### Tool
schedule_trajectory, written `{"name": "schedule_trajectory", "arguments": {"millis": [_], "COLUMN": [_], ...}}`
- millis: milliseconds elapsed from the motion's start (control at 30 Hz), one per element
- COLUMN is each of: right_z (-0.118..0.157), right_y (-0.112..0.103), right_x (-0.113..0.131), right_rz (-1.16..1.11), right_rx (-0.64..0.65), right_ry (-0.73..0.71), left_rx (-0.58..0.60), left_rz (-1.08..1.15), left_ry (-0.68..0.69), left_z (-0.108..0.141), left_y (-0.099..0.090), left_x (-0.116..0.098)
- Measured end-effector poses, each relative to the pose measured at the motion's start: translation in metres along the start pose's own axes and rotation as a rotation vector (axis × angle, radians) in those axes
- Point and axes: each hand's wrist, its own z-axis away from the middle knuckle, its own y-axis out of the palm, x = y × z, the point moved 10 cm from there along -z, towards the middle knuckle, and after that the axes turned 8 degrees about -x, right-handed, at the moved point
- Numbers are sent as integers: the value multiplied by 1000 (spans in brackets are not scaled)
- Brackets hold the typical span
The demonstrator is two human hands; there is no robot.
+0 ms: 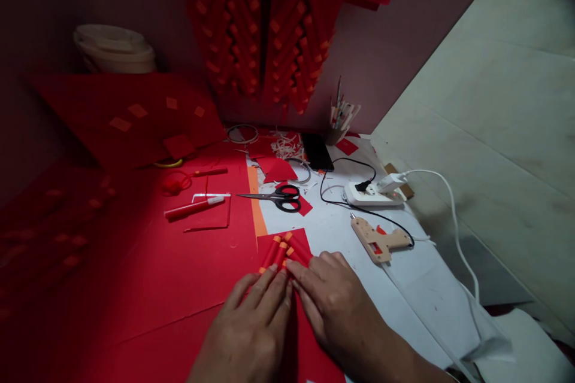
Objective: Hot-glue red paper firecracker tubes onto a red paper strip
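Note:
Several red paper rolls (272, 251) with orange bands at their ends lie slanted on a red paper strip (303, 238), meeting in a V pattern. My left hand (254, 317) rests its stretched fingers over the left rolls. From the right, my right hand (335, 299) has its curled fingers at a roll by the middle of the strip, with the index fingertip on its orange end. The fingertips of both hands nearly meet there, and the hands hide the near part of the rolls. Beyond them lie black-handled scissors (285, 197).
A glue gun (380, 239) lies at right, its cable running towards a white power strip (372, 194). A red marker (193, 208), a phone (317, 152) and a pen cup (336, 131) sit farther back. Finished red roll hangings (296, 42) hang against the wall.

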Motion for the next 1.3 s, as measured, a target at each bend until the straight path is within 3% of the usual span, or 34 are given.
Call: {"name": "schedule_trajectory", "arguments": {"millis": [400,900,1200,1300], "right_z": [-2,-1,2,2], "right_y": [-17,-3,4,4], "right_x": [-22,-11,-11,-11], "right_rz": [-6,-75,-66,-62], "right_rx": [-119,15,69,66], "right_ry": [119,61,79,79], "left_rx": [-5,-25,49,25], "left_rz": [-11,-9,-34,-33], "left_ry": [16,32,103,73], "left_z": [1,-2,0,3], "left_y": [-3,-6,1,-1], "left_x": [-1,0,-6,-3]}}
